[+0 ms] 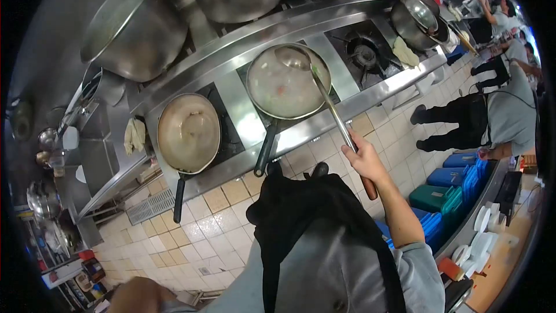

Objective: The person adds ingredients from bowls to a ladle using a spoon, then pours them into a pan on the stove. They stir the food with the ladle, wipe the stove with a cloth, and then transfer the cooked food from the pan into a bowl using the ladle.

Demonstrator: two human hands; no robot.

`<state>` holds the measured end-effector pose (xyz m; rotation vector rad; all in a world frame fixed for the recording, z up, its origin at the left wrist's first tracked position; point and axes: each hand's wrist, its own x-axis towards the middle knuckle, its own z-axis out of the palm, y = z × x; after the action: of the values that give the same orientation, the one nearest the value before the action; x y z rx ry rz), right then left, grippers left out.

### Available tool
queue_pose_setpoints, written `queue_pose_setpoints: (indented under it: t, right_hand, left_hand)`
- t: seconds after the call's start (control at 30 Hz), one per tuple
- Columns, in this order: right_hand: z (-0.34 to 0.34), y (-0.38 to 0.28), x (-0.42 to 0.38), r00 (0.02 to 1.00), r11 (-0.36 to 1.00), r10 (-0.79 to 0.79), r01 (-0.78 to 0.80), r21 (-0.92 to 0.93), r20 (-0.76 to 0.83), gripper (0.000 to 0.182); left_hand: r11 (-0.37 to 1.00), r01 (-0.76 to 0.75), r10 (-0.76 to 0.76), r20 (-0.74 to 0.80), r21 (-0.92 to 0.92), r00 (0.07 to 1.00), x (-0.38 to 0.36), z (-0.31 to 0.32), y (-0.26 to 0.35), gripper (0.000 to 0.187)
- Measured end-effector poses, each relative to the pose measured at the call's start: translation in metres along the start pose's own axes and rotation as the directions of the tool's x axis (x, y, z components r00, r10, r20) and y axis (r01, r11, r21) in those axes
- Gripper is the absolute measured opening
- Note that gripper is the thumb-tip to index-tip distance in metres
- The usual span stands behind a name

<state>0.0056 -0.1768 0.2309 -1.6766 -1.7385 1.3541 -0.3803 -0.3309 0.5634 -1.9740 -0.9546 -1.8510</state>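
Observation:
My right hand (364, 156) is wrapped around the long metal handle of a ladle (331, 107), whose brown grip end sticks out below my fist. The ladle's bowl rests in a wide pan (271, 88) of cloudy, steaming liquid with green and orange bits in it. This pan sits on the middle burner, its black handle pointing toward me. To its left, a second pan (188, 130) with a light brown inside stands on another burner. Of my left arm, only a blurred bit of skin shows at the bottom left edge; the hand itself is out of sight.
Large steel pots (139, 37) line the back of the stove. A bare burner (365, 53) is to the right, beside a cloth (405, 53) and stacked bowls (418, 14). Another cloth (134, 135) lies left. Coloured bins (435, 198) and co-workers (503, 117) are at right.

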Motion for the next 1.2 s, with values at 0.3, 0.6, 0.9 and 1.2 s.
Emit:
queue_pose_setpoints:
  t: [0.3,0.6,0.9,1.2]
  right_hand:
    - [0.024,0.036,0.028,0.988,0.987,-0.151,0.15,-0.064,-0.018,0.058]
    - [0.007,0.022,-0.01,0.986,0.983,-0.154,0.146,0.106,0.068,0.058]
    - [-0.026,-0.011,-0.032,0.997,0.993,-0.063,0.066,-0.094,0.033,0.057]
    - [0.008,-0.004,-0.008,0.964,0.948,-0.231,0.193,-0.254,-0.13,0.061]
  left_hand:
    - [0.627,0.772,-0.779,-0.055,-0.104,0.625,-0.195,0.031,-0.068,0.049]
    - [0.105,0.983,-0.98,0.181,0.15,0.078,-0.327,0.106,-0.089,0.057]
    - [0.196,0.82,-0.936,0.351,0.538,-0.006,-0.351,0.157,-0.115,0.08]
    - [0.254,0.74,-0.843,0.517,0.623,-0.146,-0.369,0.169,-0.152,0.059]
